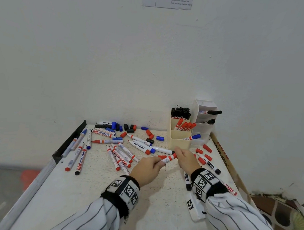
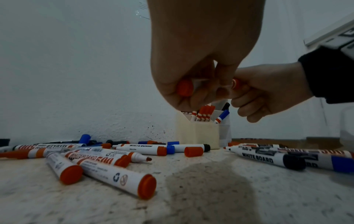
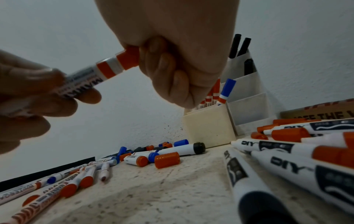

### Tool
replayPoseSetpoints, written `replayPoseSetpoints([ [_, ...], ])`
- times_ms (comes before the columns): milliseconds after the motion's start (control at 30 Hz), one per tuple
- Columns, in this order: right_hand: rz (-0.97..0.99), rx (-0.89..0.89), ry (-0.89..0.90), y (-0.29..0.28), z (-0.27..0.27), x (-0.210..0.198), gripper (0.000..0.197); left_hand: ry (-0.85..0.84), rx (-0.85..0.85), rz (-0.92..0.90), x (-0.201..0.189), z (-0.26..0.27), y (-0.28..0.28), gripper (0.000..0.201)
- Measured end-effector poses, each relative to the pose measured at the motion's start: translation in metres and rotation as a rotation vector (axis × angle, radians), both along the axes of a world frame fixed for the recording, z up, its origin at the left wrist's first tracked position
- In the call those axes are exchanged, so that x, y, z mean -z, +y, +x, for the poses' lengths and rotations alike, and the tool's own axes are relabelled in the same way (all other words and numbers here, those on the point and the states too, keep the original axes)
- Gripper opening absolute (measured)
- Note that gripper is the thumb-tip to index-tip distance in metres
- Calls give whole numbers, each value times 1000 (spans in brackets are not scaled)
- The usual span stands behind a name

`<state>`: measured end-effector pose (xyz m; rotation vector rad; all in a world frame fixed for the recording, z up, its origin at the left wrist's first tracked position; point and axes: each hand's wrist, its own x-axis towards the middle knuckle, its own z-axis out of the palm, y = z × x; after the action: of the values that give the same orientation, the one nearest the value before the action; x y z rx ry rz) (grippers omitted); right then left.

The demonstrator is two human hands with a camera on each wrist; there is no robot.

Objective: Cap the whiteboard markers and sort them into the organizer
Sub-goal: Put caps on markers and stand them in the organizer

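Steadying the red marker (image 1: 166, 159) by its barrel, the left hand (image 1: 147, 169) braces it while the right hand (image 1: 186, 159) grips the red cap (image 3: 128, 58), apparently seating it, with the organizer (image 1: 180, 139) just beyond the right hand.

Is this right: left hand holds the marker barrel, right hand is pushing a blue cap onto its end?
Not quite: the cap is red, not blue. The right wrist view shows the right hand gripping a red cap on the end of the red marker, whose barrel the left hand holds. The rest stands.
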<state>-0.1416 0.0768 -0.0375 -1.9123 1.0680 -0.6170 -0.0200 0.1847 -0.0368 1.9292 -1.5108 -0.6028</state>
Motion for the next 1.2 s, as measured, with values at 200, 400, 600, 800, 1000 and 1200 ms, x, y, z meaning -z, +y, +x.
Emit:
replayPoseSetpoints([
  [200, -71, -113, -10, 6, 11, -5, 40, 496, 54, 284, -13, 5, 6, 33],
  [400, -136, -277, -45, 8, 17, -24, 34, 730, 76, 232, -5, 16, 6, 36],
  [600, -161, -321, -25, -20, 29, -61, 15, 264, -111, 57, -4, 39, -3, 34],
  [800, -444, 92, -194, -61, 36, -84, 22, -78, -367, 463, 16, 76, 2, 31],
  [1000, -567, 120, 14, -84, 46, -80, 25, -181, -359, 647, 33, 78, 8, 52],
  [1200, -577, 158, 80, -89, 51, -82, 27, -7, -377, 645, 32, 78, 8, 36],
])
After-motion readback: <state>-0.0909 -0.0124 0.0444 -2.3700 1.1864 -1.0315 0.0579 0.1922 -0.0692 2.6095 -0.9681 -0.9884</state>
